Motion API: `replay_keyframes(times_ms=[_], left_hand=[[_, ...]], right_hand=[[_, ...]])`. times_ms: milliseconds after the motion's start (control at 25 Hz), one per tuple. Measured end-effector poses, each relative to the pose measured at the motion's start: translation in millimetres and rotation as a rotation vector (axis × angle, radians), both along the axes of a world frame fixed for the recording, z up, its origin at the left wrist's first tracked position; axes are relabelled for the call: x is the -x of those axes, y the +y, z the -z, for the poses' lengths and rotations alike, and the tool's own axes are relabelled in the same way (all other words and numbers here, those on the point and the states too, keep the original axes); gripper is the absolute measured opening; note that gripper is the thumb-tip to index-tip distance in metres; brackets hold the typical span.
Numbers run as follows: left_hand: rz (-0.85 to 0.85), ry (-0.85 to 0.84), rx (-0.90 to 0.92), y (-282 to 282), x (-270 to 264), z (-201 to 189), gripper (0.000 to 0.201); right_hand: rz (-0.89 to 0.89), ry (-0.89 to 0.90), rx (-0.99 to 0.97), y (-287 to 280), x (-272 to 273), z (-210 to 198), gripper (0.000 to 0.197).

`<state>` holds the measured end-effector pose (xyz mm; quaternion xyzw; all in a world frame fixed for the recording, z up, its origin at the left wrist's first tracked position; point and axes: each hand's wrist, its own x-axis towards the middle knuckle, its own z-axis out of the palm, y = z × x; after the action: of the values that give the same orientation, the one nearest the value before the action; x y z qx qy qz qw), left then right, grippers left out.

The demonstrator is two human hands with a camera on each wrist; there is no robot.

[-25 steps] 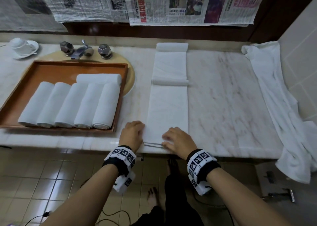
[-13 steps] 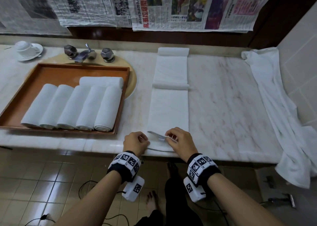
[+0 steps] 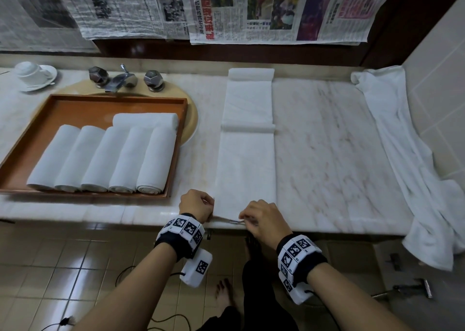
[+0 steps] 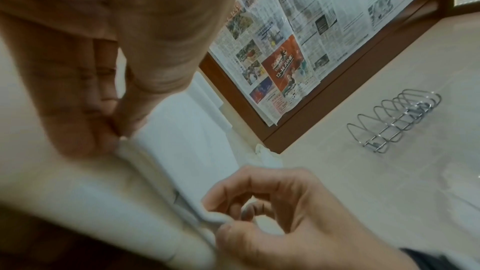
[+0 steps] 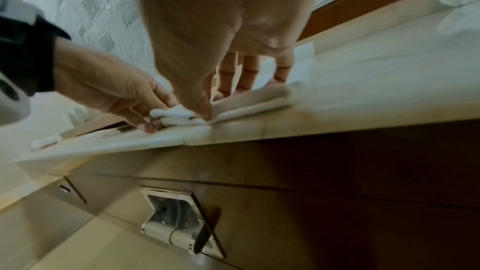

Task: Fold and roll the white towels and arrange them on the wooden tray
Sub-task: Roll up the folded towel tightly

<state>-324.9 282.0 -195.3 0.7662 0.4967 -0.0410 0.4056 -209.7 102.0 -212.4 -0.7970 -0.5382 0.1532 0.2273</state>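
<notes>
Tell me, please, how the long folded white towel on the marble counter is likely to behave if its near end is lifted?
The folded towel would probably droop: its near edge already bends softly where the left hand and right hand pinch it. It looks light, lying thin and flat on the counter. Rolled, it may hold shape like the rolled towels on the tray.

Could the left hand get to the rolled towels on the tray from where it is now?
Probably yes, once it lets go. The left hand pinches the folded towel at the counter edge, and the tray of rolled towels lies just beside it, nothing between.
</notes>
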Motion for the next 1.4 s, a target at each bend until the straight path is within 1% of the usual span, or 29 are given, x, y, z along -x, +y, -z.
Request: replay_keyframes(times_ms=[40,80,120,160,240,280,320,360,400,440,520,560,600,680,720,760,840,920,960,1000,1040,1080,1160,1200,1240,1280,1320,1360,1400], left_hand=[[-0.018,0.023,0.020,2.8,-2.0,-2.5,0.030],[-0.017,0.061,-0.012,4.7,-5.4,-6.4,0.028],[0.021,0.113,-0.100,4.3,-10.0,-9.8,0.025],[0.089,0.150,-0.186,1.4,-16.7,-11.3,0.029],[0.331,0.122,-0.215,-13.8,-38.1,-13.0,0.054],[0.491,0.119,-0.191,-22.5,-49.3,-11.9,0.062],[0.633,0.138,-0.172,-29.7,-56.4,-7.4,0.064],[0.707,0.168,-0.163,-31.5,-58.5,-0.4,0.064],[0.706,0.201,-0.156,-29.2,-57.9,6.7,0.064],[0.627,0.257,-0.144,-25.0,-56.1,9.5,0.066],[0.334,0.366,-0.091,-15.7,-58.2,4.8,0.070],[0.242,0.371,-0.057,-13.1,-66.8,-1.0,0.072],[0.253,0.332,-0.046,-14.0,-77.1,-7.2,0.071],[0.468,0.183,-0.072,-15.4,-100.8,-10.5,0.065],[0.577,0.132,-0.084,-13.6,-106.8,-8.3,0.062],[0.632,0.128,-0.102,-8.1,-109.8,-6.2,0.060],[0.608,0.191,-0.134,5.5,-108.2,-1.2,0.062],[0.561,0.262,-0.169,12.1,-110.9,-10.3,0.064],[0.546,0.301,-0.222,12.4,-117.9,-18.9,0.065],[0.521,0.314,-0.278,10.8,-127.7,-26.7,0.063],[0.507,0.290,-0.298,8.3,-138.0,-31.4,0.061],[0.549,0.232,-0.281,5.9,-145.9,-29.5,0.060],[0.733,0.138,-0.212,3.0,-149.5,-14.4,0.060],[0.767,0.130,-0.188,7.1,-143.8,-4.0,0.059],[0.717,0.147,-0.202,14.3,-137.9,8.9,0.059],[0.558,0.193,-0.216,22.0,-132.4,18.2,0.060],[0.339,0.263,-0.211,29.7,-129.1,20.9,0.063],[0.166,0.318,-0.169,34.8,-131.1,18.5,0.065],[0.110,0.329,-0.150,34.9,-136.1,14.4,0.067]], right_hand=[[-0.008,0.001,0.059,-0.8,-1.8,-2.2,0.019],[0.012,0.010,0.089,-0.4,-5.0,-4.9,0.027],[0.058,0.021,0.090,2.2,-9.3,-7.5,0.032],[0.116,0.024,0.083,6.9,-14.0,-9.8,0.035],[0.176,0.008,0.137,20.0,-24.0,-12.6,0.043],[0.160,0.002,0.225,25.6,-27.5,-12.6,0.050],[0.130,0.000,0.337,27.9,-30.1,-11.4,0.056],[0.108,-0.007,0.448,27.8,-34.1,-8.7,0.061],[0.115,-0.021,0.538,24.5,-39.4,-5.2,0.065],[0.165,-0.019,0.612,20.1,-45.7,-3.3,0.068],[0.363,0.020,0.698,18.4,-60.3,-5.4,0.071],[0.429,0.041,0.697,22.8,-67.1,-8.4,0.071],[0.423,0.038,0.672,29.1,-70.4,-11.1,0.070],[0.274,-0.006,0.590,45.0,-77.4,-12.6,0.066],[0.207,-0.009,0.575,48.8,-79.5,-12.9,0.065],[0.169,-0.019,0.584,50.8,-83.1,-12.5,0.064],[0.170,-0.087,0.578,44.6,-88.6,-9.8,0.060],[0.220,-0.158,0.412,40.6,-92.2,-11.4,0.047],[0.252,-0.172,0.330,43.8,-96.1,-13.8,0.039],[0.264,-0.167,0.302,48.9,-101.5,-17.0,0.039],[0.253,-0.143,0.336,54.8,-107.2,-17.4,0.044],[0.229,-0.116,0.401,60.2,-112.5,-15.2,0.052],[0.184,-0.092,0.521,66.2,-120.6,-8.6,0.061],[0.175,-0.094,0.557,65.7,-122.1,-6.1,0.063],[0.169,-0.106,0.579,64.6,-123.3,-2.9,0.064],[0.166,-0.120,0.589,62.6,-123.1,-0.7,0.065],[0.164,-0.129,0.593,60.6,-122.3,0.1,0.066],[0.166,-0.125,0.598,60.2,-121.8,-0.2,0.066],[0.167,-0.118,0.604,60.8,-120.9,-1.3,0.067]])
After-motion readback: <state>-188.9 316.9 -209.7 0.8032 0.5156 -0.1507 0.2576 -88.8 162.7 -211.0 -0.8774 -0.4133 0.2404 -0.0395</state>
